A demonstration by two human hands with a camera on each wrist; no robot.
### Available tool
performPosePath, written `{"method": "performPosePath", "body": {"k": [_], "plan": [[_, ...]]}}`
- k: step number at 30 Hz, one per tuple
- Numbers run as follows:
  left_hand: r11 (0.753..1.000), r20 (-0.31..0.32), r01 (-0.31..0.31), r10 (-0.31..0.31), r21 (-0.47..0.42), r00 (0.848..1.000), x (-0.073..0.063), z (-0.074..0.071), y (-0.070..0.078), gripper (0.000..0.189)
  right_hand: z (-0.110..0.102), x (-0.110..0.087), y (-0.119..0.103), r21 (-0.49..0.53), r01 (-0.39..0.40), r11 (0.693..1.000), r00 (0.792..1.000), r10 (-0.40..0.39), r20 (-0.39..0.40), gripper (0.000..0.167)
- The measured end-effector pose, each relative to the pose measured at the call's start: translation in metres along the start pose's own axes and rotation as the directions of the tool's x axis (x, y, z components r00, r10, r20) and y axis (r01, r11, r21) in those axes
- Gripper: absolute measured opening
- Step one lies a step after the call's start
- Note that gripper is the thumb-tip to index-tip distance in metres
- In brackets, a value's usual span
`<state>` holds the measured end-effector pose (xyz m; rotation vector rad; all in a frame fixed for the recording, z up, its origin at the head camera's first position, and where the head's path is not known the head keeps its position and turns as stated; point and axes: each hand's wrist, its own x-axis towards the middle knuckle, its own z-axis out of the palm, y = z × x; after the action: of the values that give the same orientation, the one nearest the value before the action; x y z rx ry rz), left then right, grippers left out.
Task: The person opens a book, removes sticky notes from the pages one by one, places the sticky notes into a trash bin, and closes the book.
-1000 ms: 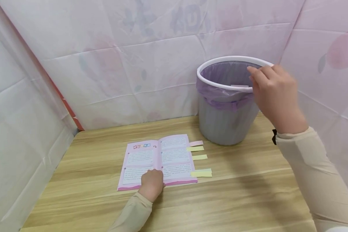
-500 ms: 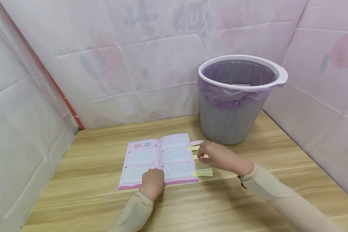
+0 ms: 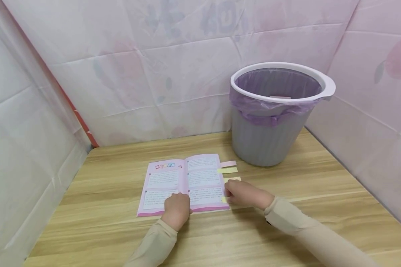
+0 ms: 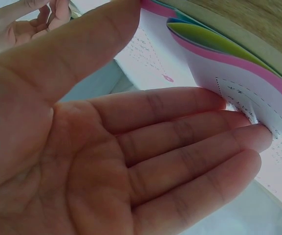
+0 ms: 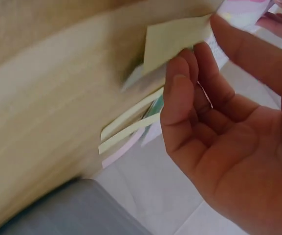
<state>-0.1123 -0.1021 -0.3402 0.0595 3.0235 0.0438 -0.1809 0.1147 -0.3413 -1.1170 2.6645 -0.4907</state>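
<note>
A pink-edged booklet (image 3: 202, 174) lies spread on the wooden table, with paper tabs sticking out along its right side. My left hand (image 3: 177, 209) rests on its lower middle; the left wrist view shows that hand's (image 4: 145, 152) fingers straight, tips against the page. At the booklet's lower right, my right hand (image 3: 245, 193) has thumb and fingers around the lowest yellow sticky tab (image 5: 172, 41), pinching it near the page edge. Above it, another yellow tab (image 3: 231, 179), a further yellow tab (image 3: 228, 170) and a pink tab (image 3: 228, 164) stay in place.
A grey waste bin (image 3: 264, 141) with a white rim (image 3: 327, 87) and a purple liner (image 3: 269, 111) stands at the back right of the table (image 3: 103, 185). A pale strip (image 3: 280, 97) shows inside it. Printed cloth walls (image 3: 187, 74) close in the back and both sides.
My right hand has come from the bin's rim down to the booklet's tabs, then slid to the lowest one and taken hold of it. The left hand has stayed on the booklet.
</note>
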Motion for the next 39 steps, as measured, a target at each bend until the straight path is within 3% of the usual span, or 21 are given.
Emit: {"method": "performPosePath", "body": {"k": [6,20,26,29,31,32,33,34,37,38,39], "plan": [[1.000,0.001,0.001,-0.001,0.003,1.000,0.000,-0.001,0.000,0.031,0.003,-0.003,-0.004,0.007,-0.018,1.000,0.999,0.018,-0.037,0.024],[1.000,-0.010,0.002,-0.002,-0.005,1.000,0.000,-0.001,-0.001,0.031,0.000,-0.014,-0.013,-0.040,0.068,0.997,0.986,-0.073,-0.149,0.026],[1.000,-0.022,0.006,-0.006,0.002,1.000,0.001,-0.001,-0.002,0.032,-0.004,-0.019,-0.018,-0.023,0.078,0.997,0.985,-0.081,-0.150,0.024],[1.000,-0.024,0.008,-0.008,0.006,1.000,0.001,0.001,-0.002,0.032,-0.014,-0.022,-0.018,0.018,0.125,0.992,0.969,-0.119,-0.217,0.023],[1.000,-0.025,0.007,-0.007,0.002,1.000,0.001,0.002,-0.002,0.032,-0.031,-0.023,-0.018,0.016,0.189,0.982,0.921,-0.171,-0.351,0.023],[1.000,-0.024,0.006,-0.006,0.002,1.000,0.001,0.002,-0.003,0.032,-0.043,-0.024,-0.019,0.000,0.221,0.975,0.877,-0.199,-0.438,0.023],[1.000,-0.024,0.004,-0.004,0.001,1.000,0.000,0.003,-0.003,0.032,-0.058,-0.024,-0.019,-0.032,0.260,0.965,0.812,-0.236,-0.534,0.023],[1.000,-0.021,0.002,-0.002,0.002,1.000,0.000,0.003,-0.003,0.033,-0.075,-0.026,-0.021,-0.076,0.280,0.957,0.733,-0.264,-0.627,0.022],[1.000,-0.012,-0.004,0.004,0.003,1.000,0.000,0.003,-0.002,0.033,-0.130,-0.031,-0.026,-0.203,0.255,0.945,0.450,-0.302,-0.840,0.018],[1.000,-0.007,-0.006,0.006,0.006,1.000,0.000,0.003,-0.002,0.032,-0.148,-0.033,-0.026,-0.225,0.220,0.949,0.367,-0.295,-0.882,0.014],[1.000,-0.003,-0.008,0.008,0.008,1.000,0.000,0.003,-0.001,0.032,-0.164,-0.035,-0.025,-0.238,0.172,0.956,0.301,-0.281,-0.911,0.010]]}}
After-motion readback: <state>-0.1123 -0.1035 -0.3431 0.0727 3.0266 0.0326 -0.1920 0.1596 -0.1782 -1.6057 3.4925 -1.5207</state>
